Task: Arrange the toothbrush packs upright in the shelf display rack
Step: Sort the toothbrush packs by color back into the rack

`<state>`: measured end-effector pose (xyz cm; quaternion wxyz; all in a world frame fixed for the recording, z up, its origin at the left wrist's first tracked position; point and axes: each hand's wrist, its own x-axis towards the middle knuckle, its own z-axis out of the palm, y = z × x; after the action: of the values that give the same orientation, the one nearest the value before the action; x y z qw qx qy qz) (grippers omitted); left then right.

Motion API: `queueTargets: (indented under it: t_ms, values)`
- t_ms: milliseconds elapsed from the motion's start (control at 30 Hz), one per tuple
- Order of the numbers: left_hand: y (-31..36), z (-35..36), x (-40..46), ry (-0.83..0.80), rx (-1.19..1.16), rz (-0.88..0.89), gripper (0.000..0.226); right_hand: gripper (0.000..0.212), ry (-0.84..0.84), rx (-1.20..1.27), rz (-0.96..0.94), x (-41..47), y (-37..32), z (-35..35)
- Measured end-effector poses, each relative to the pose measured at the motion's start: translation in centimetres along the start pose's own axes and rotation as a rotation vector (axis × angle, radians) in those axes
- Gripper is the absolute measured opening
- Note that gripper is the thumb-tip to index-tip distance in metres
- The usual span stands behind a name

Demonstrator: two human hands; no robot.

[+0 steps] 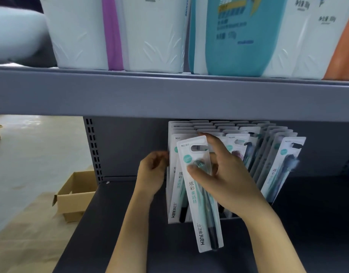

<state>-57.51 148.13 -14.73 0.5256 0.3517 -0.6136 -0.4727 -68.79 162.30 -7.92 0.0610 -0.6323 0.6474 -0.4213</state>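
- Because the white card-backed toothbrush pack with a teal brush under clear blister (pixel 201 196) hangs tilted, its foot swung toward 5 o'clock and well in front of the rack, I judge it could miss its slot and land on the shelf deck if lowered as it is.
- My right hand (pixel 226 180) pinches that pack near its top, thumb across the blister and fingers behind the hanger hole; a hold so high lets the foot swing, and the smooth plastic may slip.
- My left hand (pixel 153 170), at 9 o'clock of the pack, has fingers curled at the left edge of the row; whether it actually grips a card I cannot tell. If it lets go, the front packs may flop forward.
- The white slotted display rack (pixel 170 217) looks light; a push could slide it on the dark grey lower shelf (pixel 130 223).
- The leaning packs (pixel 278 170) at 3 o'clock already fan outward, and a nudge might tip them further.
- The grey upper shelf edge (pixel 169 95) at 12 o'clock leaves little headroom for lifting.
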Motion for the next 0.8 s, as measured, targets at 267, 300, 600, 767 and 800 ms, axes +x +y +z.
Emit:
queueTargets:
  t_ms: [267,300,600,767,800]
  values:
    - [-1.9,-0.4,0.3,-0.053,0.08,-0.003,0.014,0.06,-0.026,0.003,0.018,0.1,-0.6,-0.3]
    - [-2.1,-0.4,0.4,-0.072,0.107,-0.011,0.014,0.06,-0.028,0.004,0.025,0.0,-0.6,-0.3]
    - [-3.0,-0.9,0.8,-0.184,0.213,-0.015,0.019,0.065,-0.033,-0.032,0.066,-0.4,-1.2,-0.8]
    - [-3.4,-0.8,0.5,-0.12,0.15,-0.026,0.014,0.064,-0.028,-0.023,0.068,-0.6,-1.3,-0.8]
    - [-3.4,-0.8,0.5,-0.121,0.147,-0.025,0.014,0.063,-0.035,-0.022,0.065,-0.6,-1.2,-0.8]
